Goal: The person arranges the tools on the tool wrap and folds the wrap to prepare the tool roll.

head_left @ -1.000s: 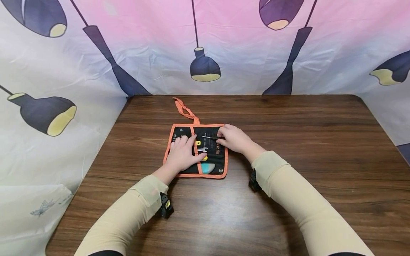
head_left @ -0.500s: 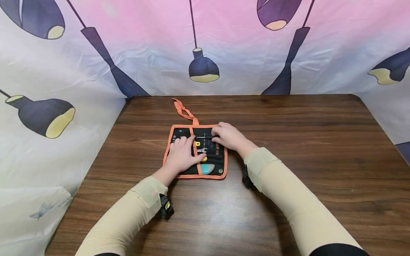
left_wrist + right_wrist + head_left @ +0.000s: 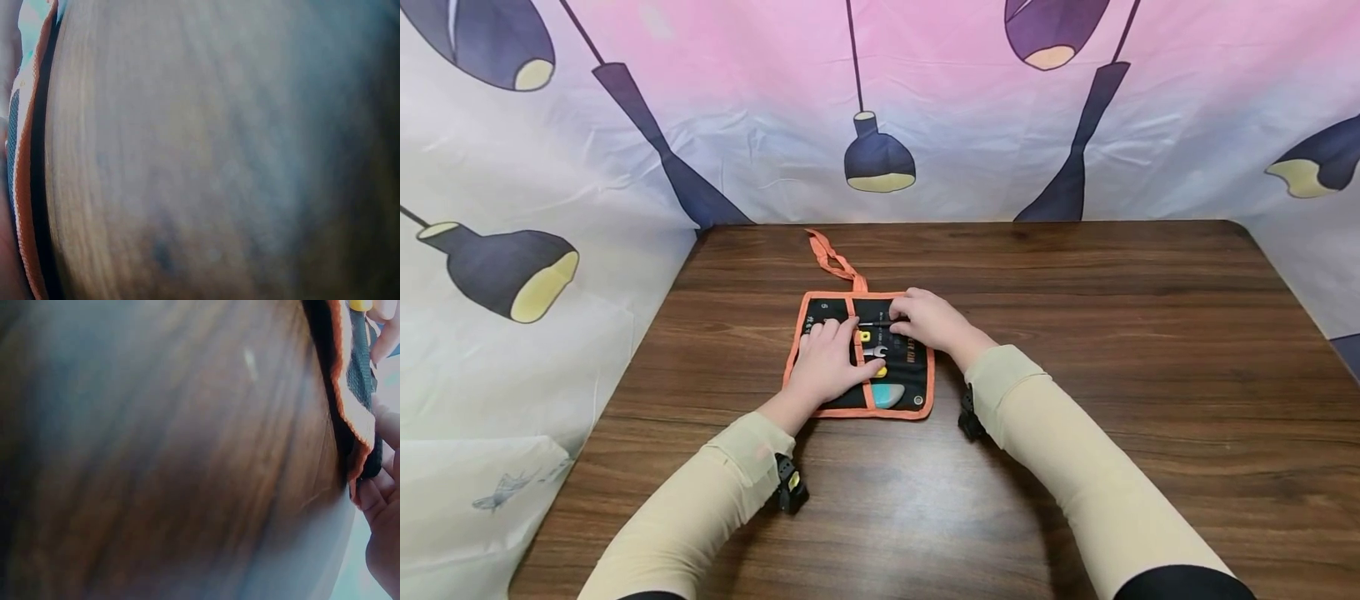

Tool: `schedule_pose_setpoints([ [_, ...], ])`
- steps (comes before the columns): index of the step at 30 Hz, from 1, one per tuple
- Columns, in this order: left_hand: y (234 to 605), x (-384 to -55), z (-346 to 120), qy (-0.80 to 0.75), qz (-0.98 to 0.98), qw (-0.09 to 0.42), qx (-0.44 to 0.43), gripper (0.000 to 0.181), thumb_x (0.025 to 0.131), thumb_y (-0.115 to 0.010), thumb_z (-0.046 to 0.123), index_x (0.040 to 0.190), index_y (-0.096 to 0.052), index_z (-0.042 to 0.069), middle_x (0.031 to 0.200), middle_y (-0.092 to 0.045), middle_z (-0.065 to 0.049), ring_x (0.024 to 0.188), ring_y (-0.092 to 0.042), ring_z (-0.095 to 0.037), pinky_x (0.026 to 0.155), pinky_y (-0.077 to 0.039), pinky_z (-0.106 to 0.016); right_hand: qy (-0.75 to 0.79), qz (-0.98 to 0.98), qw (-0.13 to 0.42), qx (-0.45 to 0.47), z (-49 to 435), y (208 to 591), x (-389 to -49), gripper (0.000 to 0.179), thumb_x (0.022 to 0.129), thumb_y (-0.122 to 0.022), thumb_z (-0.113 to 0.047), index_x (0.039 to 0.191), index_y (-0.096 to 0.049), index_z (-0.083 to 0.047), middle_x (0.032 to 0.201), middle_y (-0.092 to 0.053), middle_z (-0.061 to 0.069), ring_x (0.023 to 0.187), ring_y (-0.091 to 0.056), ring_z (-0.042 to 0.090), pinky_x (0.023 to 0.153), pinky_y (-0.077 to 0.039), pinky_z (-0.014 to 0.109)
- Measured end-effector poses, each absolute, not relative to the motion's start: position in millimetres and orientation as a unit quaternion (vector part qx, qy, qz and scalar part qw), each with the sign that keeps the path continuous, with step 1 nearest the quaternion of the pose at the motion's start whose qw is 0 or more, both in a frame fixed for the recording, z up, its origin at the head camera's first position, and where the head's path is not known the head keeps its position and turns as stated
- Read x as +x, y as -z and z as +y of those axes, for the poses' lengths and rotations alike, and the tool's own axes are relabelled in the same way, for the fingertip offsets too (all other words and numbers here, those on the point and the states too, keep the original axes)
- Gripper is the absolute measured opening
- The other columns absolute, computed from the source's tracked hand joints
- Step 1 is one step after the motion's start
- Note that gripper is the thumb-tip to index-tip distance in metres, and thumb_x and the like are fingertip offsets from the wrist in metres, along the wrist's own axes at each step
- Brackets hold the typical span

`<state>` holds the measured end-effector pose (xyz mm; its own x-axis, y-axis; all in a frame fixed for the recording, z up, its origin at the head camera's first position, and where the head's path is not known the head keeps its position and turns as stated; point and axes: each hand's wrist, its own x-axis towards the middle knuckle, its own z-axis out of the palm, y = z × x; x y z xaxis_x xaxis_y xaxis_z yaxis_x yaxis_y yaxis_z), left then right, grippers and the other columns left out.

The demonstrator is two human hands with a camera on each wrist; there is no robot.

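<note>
A black tool pouch (image 3: pixel 924 379) with orange edging lies flat on the table. My left hand (image 3: pixel 827 362) rests across its left half, fingers spread, thumb over the tools. From the pocket band show a wrench (image 3: pixel 876 352), pieces with yellow ends and a teal-and-grey tool (image 3: pixel 887 395). At the upper right, my right hand (image 3: pixel 925 320) pinches a slim screwdriver-like tool (image 3: pixel 867 323) with a thin metal shaft and dark handle, its tip at the band by my left index finger. The right wrist view has my right fingers (image 3: pixel 381 494) at the pouch's edge, around a black handle end.
An orange tie strap (image 3: pixel 831 257) trails from the pouch's top edge toward the back of the brown wooden table (image 3: pixel 1112 350). Behind and to the left hangs a cloth backdrop (image 3: pixel 760 150) printed with lamps.
My right hand has moved left with the slim screwdriver-like tool, whose shaft has slid toward the pocket band, so less of it shows. My left hand has stayed on the pouch.
</note>
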<state>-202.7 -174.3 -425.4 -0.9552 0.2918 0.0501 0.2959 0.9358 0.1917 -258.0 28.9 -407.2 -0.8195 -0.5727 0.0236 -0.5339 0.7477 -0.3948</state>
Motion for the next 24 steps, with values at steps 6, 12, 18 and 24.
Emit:
schedule_pose_setpoints([
  [6, 425, -203, -174, 0.105, -0.983, 0.01, -0.148, 0.09, 0.077, -0.052, 0.071, 0.139, -0.042, 0.007, 0.115, -0.049, -0.013, 0.097, -0.042, -0.029, 0.082, -0.036, -0.046, 0.203, 0.938, 0.06, -0.274, 40, 406, -256, 0.029, 0.088, -0.066, -0.03, 0.109, -0.064, -0.011, 0.107, -0.056, 0.006, 0.095, -0.053, 0.02, 0.085, -0.044, 0.037],
  [12, 424, -202, -174, 0.105, -0.984, 0.008, -0.146, 0.09, 0.076, -0.052, 0.071, 0.139, -0.042, 0.008, 0.113, -0.049, -0.013, 0.095, -0.042, -0.029, 0.081, -0.036, -0.045, 0.187, 0.944, 0.052, -0.266, 50, 406, -254, 0.03, 0.088, -0.066, -0.027, 0.112, -0.065, -0.008, 0.105, -0.057, 0.008, 0.095, -0.053, 0.021, 0.085, -0.044, 0.037],
  [18, 424, -202, -175, 0.106, -0.984, 0.005, -0.144, 0.091, 0.076, -0.053, 0.071, 0.14, -0.042, 0.007, 0.113, -0.049, -0.013, 0.095, -0.042, -0.029, 0.081, -0.036, -0.045, 0.175, 0.947, 0.051, -0.264, 48, 406, -256, 0.026, 0.092, -0.062, -0.024, 0.111, -0.066, -0.007, 0.103, -0.058, 0.007, 0.093, -0.053, 0.02, 0.083, -0.044, 0.035],
  [24, 425, -203, -174, 0.103, -0.984, 0.011, -0.146, 0.09, 0.076, -0.053, 0.071, 0.139, -0.042, 0.007, 0.114, -0.049, -0.013, 0.095, -0.043, -0.029, 0.08, -0.036, -0.045, 0.18, 0.946, 0.045, -0.266, 43, 404, -257, 0.024, 0.092, -0.061, -0.021, 0.11, -0.067, -0.007, 0.101, -0.058, 0.007, 0.09, -0.052, 0.02, 0.081, -0.044, 0.035],
])
